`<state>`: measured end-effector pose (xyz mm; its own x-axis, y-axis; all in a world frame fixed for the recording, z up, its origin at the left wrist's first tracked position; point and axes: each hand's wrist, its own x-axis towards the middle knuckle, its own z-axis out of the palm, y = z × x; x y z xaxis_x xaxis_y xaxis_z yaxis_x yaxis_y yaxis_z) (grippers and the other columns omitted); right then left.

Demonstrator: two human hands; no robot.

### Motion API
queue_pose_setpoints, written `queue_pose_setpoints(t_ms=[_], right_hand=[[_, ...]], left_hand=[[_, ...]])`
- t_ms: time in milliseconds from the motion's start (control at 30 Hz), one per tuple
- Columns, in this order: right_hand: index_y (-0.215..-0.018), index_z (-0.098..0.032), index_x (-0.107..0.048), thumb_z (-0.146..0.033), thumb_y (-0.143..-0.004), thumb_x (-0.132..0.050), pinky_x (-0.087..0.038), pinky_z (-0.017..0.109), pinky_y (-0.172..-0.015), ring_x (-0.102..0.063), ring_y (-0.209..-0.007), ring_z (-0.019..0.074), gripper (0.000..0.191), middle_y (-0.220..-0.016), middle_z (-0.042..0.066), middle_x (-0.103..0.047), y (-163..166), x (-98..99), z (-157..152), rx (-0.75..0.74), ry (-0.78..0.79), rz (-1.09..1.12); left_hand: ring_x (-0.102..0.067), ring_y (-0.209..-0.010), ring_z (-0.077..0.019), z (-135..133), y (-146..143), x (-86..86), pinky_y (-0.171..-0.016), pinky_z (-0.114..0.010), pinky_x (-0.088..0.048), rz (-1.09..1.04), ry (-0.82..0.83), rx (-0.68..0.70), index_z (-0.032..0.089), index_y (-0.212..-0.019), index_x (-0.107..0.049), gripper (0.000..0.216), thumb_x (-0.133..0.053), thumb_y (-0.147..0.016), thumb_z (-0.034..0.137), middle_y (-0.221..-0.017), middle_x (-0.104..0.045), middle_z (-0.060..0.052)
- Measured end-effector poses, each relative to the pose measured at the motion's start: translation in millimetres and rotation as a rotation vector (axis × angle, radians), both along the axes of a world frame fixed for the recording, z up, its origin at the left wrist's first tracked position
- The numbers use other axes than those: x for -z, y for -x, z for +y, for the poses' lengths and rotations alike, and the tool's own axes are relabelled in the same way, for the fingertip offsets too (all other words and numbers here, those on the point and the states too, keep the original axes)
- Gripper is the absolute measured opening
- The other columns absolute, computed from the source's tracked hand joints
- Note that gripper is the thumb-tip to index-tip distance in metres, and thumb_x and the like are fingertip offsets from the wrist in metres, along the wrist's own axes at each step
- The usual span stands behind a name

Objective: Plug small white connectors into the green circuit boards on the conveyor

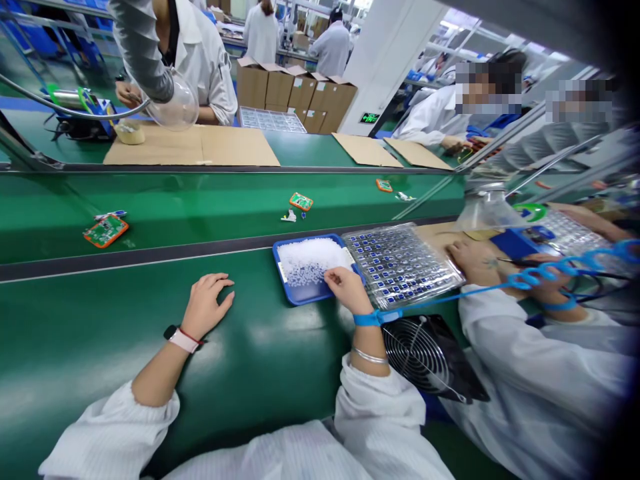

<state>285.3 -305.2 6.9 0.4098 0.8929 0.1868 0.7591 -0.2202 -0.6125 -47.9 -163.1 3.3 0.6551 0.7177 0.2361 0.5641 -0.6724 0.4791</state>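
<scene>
My left hand (205, 305) rests on the green table (240, 373), fingers stretched out and apart, with nothing in it. Over the right front part of a blue tray (304, 298), my right hand (346, 287) has thumb and fingertips pinched together; whatever they hold is too small to make out. Many small whitish, translucent pieces (313, 253) fill the tray, heaped at the back and thinly spread at the front. A blue wrist strap (367, 319) with a cord circles my right wrist. Just right of the tray lies a clear plastic blister tray (403, 263) holding small blue parts in rows.
Beyond the table edge, a green conveyor belt (210, 213) carries orange-framed circuit boards (107, 231) and small white parts (289, 216). A black fan (425, 353) stands by my right forearm. At right, a co-worker's hand (473, 260) works near a fume hose (493, 200).
</scene>
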Motion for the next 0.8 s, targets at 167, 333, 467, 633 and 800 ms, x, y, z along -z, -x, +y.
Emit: queue_pose_setpoints(t_ms=[167, 333, 467, 633, 800], right_hand=[[-0.073, -0.017, -0.062, -0.016, -0.073, -0.052, -0.048, 0.029, -0.063, -0.054, -0.061, 0.0141, 0.01, -0.069, 0.003, -0.06, 3, -1.7, 0, -0.051, 0.069, -0.005], [-0.078, -0.017, -0.065, -0.015, -0.07, -0.055, -0.048, 0.029, -0.064, -0.055, -0.063, 0.0137, 0.013, -0.074, 0.003, -0.059, 2, -3.1, -1, -0.065, 0.059, 0.035], [-0.083, -0.017, -0.066, -0.014, -0.072, -0.053, -0.048, 0.029, -0.067, -0.056, -0.065, 0.014, 0.018, -0.078, 0.004, -0.061, 0, -5.7, -6, -0.052, 0.025, 0.014], [-0.08, -0.017, -0.067, -0.006, -0.073, -0.044, -0.048, 0.029, -0.071, -0.058, -0.075, 0.0158, 0.027, -0.083, 0.006, -0.063, -2, -7.3, -12, -0.046, -0.001, -0.058], [-0.077, -0.017, -0.069, -0.006, -0.072, -0.045, -0.047, 0.031, -0.075, -0.058, -0.079, 0.0172, 0.027, -0.083, 0.006, -0.061, -1, -5.4, -10, -0.057, 0.038, -0.095]], left_hand=[[-0.05, -0.113, -0.0259, 0, 0, -0.6, -0.094, -0.044, -0.038, 0.011, 0.003, -0.001, 0.023, -0.1, -0.062, 0.022, -0.049, -0.086, 0.033, -0.117, -0.061, -0.006], [-0.05, -0.112, -0.0259, 0, 0, 0.4, -0.094, -0.044, -0.038, 0.013, -0.003, 0.002, 0.022, -0.101, -0.062, 0.022, -0.049, -0.086, 0.033, -0.116, -0.061, -0.006], [-0.05, -0.112, -0.026, 1, 0, 1.1, -0.094, -0.044, -0.038, 0.012, -0.008, 0.003, 0.023, -0.101, -0.061, 0.022, -0.049, -0.086, 0.034, -0.116, -0.061, -0.006], [-0.05, -0.112, -0.0257, 1, 0, 1.3, -0.094, -0.044, -0.038, 0.017, -0.013, 0.005, 0.023, -0.101, -0.061, 0.022, -0.049, -0.086, 0.034, -0.116, -0.061, -0.005], [-0.05, -0.112, -0.0256, 1, 0, 0.7, -0.095, -0.044, -0.038, 0.019, -0.006, 0.002, 0.023, -0.101, -0.062, 0.023, -0.049, -0.086, 0.034, -0.117, -0.061, -0.005]])
